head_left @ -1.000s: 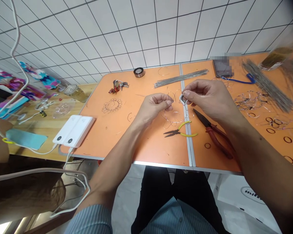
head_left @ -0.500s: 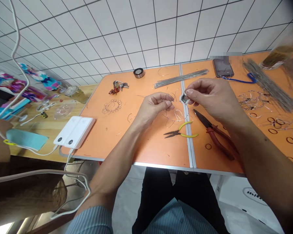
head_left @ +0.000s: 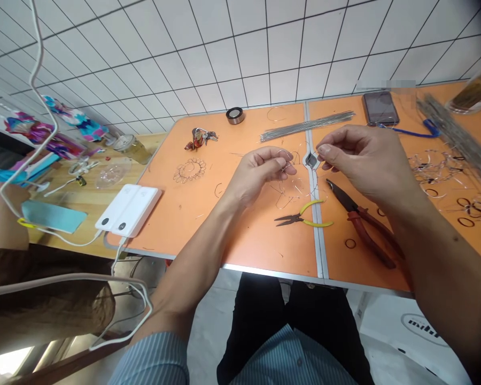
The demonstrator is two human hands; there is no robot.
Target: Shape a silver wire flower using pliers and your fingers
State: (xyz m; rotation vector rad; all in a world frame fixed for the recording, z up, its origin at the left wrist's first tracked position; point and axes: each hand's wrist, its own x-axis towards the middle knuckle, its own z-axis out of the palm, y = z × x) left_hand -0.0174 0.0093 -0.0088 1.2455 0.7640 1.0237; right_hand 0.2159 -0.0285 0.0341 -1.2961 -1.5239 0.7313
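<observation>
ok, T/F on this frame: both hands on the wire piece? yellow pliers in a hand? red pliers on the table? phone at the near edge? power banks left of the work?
1. Both the left hand and right hand pinch the wire piece. True.
2. The yellow pliers are held. False: they lie on the table.
3. The red pliers lie on the table. True.
4. The phone is at the near edge. False: it is at the far edge.
5. The white power banks lie left of the hands. True.
</observation>
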